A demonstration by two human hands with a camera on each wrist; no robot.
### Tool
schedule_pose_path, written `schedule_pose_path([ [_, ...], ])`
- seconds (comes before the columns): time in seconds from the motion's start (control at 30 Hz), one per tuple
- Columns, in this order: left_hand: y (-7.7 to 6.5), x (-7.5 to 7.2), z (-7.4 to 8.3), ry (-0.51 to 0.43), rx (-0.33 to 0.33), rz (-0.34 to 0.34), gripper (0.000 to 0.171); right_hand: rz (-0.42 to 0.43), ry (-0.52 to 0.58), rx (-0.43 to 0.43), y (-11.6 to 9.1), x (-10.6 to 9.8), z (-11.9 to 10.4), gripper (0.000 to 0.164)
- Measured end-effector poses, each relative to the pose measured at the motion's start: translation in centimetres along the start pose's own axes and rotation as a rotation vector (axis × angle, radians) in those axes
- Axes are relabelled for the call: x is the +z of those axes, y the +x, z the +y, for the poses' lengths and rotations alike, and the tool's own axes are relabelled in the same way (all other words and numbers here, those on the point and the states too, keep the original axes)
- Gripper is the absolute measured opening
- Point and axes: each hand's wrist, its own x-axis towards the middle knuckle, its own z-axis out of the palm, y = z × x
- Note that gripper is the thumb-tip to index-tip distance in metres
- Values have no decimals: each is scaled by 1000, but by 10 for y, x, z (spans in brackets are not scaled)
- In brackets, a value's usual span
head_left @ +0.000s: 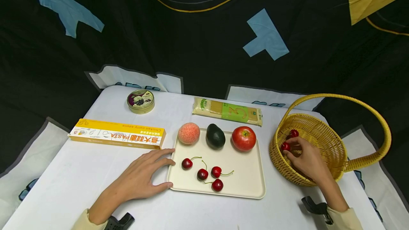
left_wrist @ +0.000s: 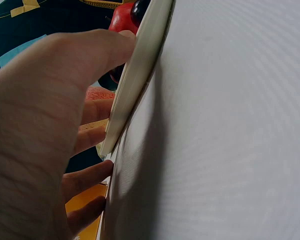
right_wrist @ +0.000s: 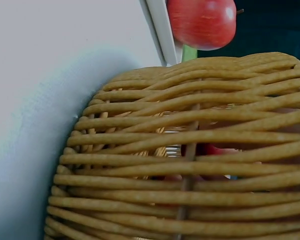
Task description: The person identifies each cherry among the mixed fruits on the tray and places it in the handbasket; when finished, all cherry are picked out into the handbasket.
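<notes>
My left hand [head_left: 145,173] rests spread at the left edge of a cream tray [head_left: 238,191], its thumb and fingertips touching the rim. On the tray lie several dark red cherries [head_left: 202,174], with a peach [head_left: 189,133], an avocado [head_left: 215,136] and a red apple [head_left: 244,138] along the far side. Inside a yellow wicker basket [head_left: 289,173], my right hand [head_left: 308,157] pinches a cherry [head_left: 285,146] between thumb and fingers. Another cherry [head_left: 294,133] sits just beyond those fingers in the basket. The right wrist view is mostly the basket's woven wall [right_wrist: 190,145], which hides most of the hand.
A yellow pasta box [head_left: 116,133] lies left of the tray, with a round tin [head_left: 140,101] behind it. Beyond the tray is a pack of noodles [head_left: 227,111]. The basket's tall handle [head_left: 367,107] arches over its right side. A black cloth [head_left: 204,45] hangs behind the table.
</notes>
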Motion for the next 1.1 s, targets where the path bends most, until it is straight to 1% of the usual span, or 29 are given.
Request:
schedule_pose_path([
  [0.3,-1,0,-1,-1,10,14,54,-30,-36,48,1,1,3,35],
  [0.57,0,0,-1,1,12,14,54,-35,-61,25,3,1,2,37],
  [0.83,0,1,-1,-1,6,12,53,-26,-103,20,3,4,3,35],
  [1.1,0,1,-1,0,14,18,52,-49,-108,20,3,5,5,35],
])
